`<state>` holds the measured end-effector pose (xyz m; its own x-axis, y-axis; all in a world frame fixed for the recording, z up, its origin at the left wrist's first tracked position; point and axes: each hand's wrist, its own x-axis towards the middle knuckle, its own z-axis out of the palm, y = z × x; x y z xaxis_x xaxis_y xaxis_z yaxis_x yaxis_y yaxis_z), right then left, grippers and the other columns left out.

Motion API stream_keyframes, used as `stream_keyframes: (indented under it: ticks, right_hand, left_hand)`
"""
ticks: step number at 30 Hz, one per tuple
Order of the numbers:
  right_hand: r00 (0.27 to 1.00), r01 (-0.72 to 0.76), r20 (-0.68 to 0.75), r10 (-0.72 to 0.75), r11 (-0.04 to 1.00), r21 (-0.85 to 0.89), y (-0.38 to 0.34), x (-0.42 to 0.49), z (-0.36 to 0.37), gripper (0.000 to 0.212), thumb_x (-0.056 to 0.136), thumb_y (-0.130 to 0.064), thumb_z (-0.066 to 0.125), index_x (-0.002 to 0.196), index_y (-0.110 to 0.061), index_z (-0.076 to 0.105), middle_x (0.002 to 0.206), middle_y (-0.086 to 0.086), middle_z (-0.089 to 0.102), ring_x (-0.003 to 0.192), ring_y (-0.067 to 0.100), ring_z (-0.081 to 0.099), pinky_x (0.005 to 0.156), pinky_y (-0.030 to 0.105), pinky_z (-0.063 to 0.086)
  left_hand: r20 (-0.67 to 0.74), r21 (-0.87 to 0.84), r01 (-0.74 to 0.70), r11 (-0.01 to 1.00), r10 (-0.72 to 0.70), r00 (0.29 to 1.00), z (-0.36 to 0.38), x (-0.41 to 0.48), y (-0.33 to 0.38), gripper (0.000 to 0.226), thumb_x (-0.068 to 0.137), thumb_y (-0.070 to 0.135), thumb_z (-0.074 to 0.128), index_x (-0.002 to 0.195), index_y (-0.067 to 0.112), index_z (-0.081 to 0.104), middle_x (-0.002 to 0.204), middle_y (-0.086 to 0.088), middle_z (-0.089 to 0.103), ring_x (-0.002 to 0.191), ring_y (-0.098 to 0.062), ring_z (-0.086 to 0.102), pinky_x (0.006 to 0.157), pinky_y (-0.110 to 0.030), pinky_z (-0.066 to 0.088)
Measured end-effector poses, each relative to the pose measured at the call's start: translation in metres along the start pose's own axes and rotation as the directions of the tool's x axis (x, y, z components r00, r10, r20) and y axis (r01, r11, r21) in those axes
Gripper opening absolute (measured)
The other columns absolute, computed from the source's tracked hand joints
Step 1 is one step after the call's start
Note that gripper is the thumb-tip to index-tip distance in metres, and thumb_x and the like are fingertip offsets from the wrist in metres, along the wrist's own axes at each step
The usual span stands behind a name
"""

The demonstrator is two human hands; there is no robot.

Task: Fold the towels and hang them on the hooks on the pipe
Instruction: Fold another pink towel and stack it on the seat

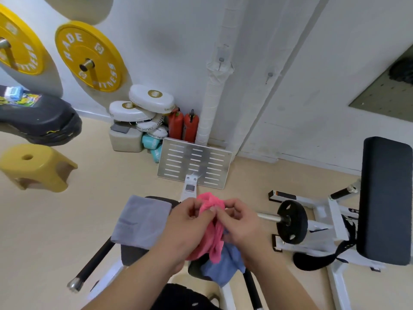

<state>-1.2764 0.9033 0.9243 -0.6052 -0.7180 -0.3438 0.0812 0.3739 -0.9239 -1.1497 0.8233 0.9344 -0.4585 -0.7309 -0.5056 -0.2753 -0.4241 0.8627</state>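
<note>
The left hand [187, 222] and right hand [241, 224] pinch the crumpled pink towel [214, 245] at six o'clock, fingers [207, 214] curled on its top. A grey towel [140, 220] lies on the counter [131, 253] at its nine o'clock, a blue towel [225, 267] at five.

Pink towel [214, 238], grey towel [140, 222], blue towel [225, 267]

Bare to the lower edge: left forearm [143, 271], right forearm [274, 271]. Uncovered left hand [190, 220] and right hand [241, 222], fingernails short. Black, fuzzy-textured garment [178, 296] between the arms.
</note>
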Motion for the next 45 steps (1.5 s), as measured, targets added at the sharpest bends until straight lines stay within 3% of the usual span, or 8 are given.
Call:
stream_keyframes:
  ticks: [7, 14, 20, 26, 30, 34, 39, 45]
  right_hand:
    - [0.998, -0.060, 0.009, 0.060, 0.998, -0.002, 0.004, -0.002, 0.030, 0.006, 0.086, -0.007, 0.081, 0.087, -0.012, 0.081, 0.083, 0.006, 0.080, 0.080, 0.017, 0.075, 0.081, 0.035, 0.062]
    - [0.990, -0.130, 0.067, 0.126, 0.990, 0.061, -0.001, -0.004, 0.061, 0.012, 0.088, -0.011, 0.078, 0.100, -0.009, 0.079, 0.091, 0.011, 0.080, 0.090, 0.027, 0.078, 0.081, 0.038, 0.064]
    - [0.989, -0.145, -0.008, 0.149, 0.971, 0.189, 0.006, 0.002, 0.074, 0.031, 0.081, -0.014, 0.083, 0.108, -0.007, 0.069, 0.101, 0.013, 0.078, 0.096, 0.031, 0.076, 0.081, 0.037, 0.061]
    - [0.958, -0.244, -0.014, 0.287, 0.838, 0.489, 0.004, 0.010, 0.082, 0.015, 0.097, -0.025, 0.066, 0.103, -0.011, 0.064, 0.096, 0.006, 0.077, 0.079, 0.018, 0.076, 0.065, 0.033, 0.061]
    - [0.967, -0.221, -0.006, 0.256, 0.845, 0.488, 0.000, 0.017, 0.086, 0.021, 0.098, -0.036, 0.057, 0.103, -0.017, 0.063, 0.111, 0.004, 0.070, 0.088, 0.011, 0.072, 0.071, 0.027, 0.060]
    - [0.967, -0.248, 0.083, 0.241, 0.817, 0.520, -0.008, 0.020, 0.090, 0.034, 0.098, -0.044, 0.054, 0.117, -0.017, 0.061, 0.121, 0.006, 0.072, 0.099, 0.014, 0.075, 0.078, 0.033, 0.062]
    - [0.945, -0.328, 0.124, 0.303, 0.866, 0.376, -0.001, 0.023, 0.096, 0.040, 0.101, -0.049, 0.052, 0.125, -0.018, 0.060, 0.123, 0.008, 0.073, 0.102, 0.021, 0.076, 0.075, 0.036, 0.063]
    - [0.855, -0.438, 0.419, 0.307, 0.859, 0.264, 0.020, 0.017, 0.103, 0.053, 0.094, -0.025, 0.074, 0.138, -0.006, 0.054, 0.131, 0.020, 0.069, 0.117, 0.034, 0.070, 0.089, 0.044, 0.060]
  left_hand:
    - [-0.137, -0.164, 0.095, 0.982, -0.118, 0.983, -0.041, 0.008, -0.018, 0.010, 0.090, 0.035, 0.077, 0.089, 0.025, 0.077, 0.087, -0.001, 0.078, 0.077, -0.018, 0.071, 0.056, -0.028, 0.049]
    - [0.160, -0.231, 0.169, 0.958, -0.134, 0.978, -0.059, 0.000, -0.004, 0.027, 0.105, 0.031, 0.054, 0.106, 0.023, 0.080, 0.084, 0.006, 0.079, 0.064, -0.002, 0.070, 0.044, -0.008, 0.042]
    - [0.340, -0.251, 0.213, 0.944, -0.121, 0.933, -0.080, 0.011, -0.008, 0.031, 0.107, 0.025, 0.047, 0.123, 0.030, 0.073, 0.118, 0.009, 0.077, 0.111, -0.006, 0.072, 0.092, -0.032, 0.054]
    - [0.022, -0.091, 0.142, 0.986, -0.141, 0.990, -0.097, 0.028, -0.039, 0.025, 0.097, 0.015, 0.066, 0.113, 0.035, 0.070, 0.114, 0.004, 0.073, 0.095, -0.025, 0.073, 0.085, -0.049, 0.063]
    - [0.113, 0.105, 0.069, 0.992, -0.081, 0.990, -0.116, 0.034, -0.048, 0.055, 0.081, 0.025, 0.086, 0.125, 0.040, 0.057, 0.122, 0.014, 0.067, 0.095, -0.006, 0.069, 0.077, -0.036, 0.064]
    - [0.124, 0.065, 0.037, 0.997, -0.045, 0.991, -0.128, 0.040, -0.049, 0.091, 0.067, 0.036, 0.093, 0.145, 0.036, 0.046, 0.134, 0.018, 0.059, 0.120, 0.001, 0.058, 0.099, -0.028, 0.053]
    - [0.225, -0.149, 0.156, 0.976, -0.120, 0.967, -0.151, 0.052, -0.042, 0.033, 0.080, 0.041, 0.083, 0.098, 0.014, 0.076, 0.099, -0.011, 0.074, 0.087, -0.019, 0.069, 0.085, -0.034, 0.057]
    - [0.180, -0.330, 0.240, 0.913, -0.189, 0.965, -0.164, 0.047, -0.047, 0.019, 0.098, 0.034, 0.066, 0.111, 0.021, 0.069, 0.114, -0.018, 0.074, 0.091, -0.031, 0.071, 0.079, -0.051, 0.058]
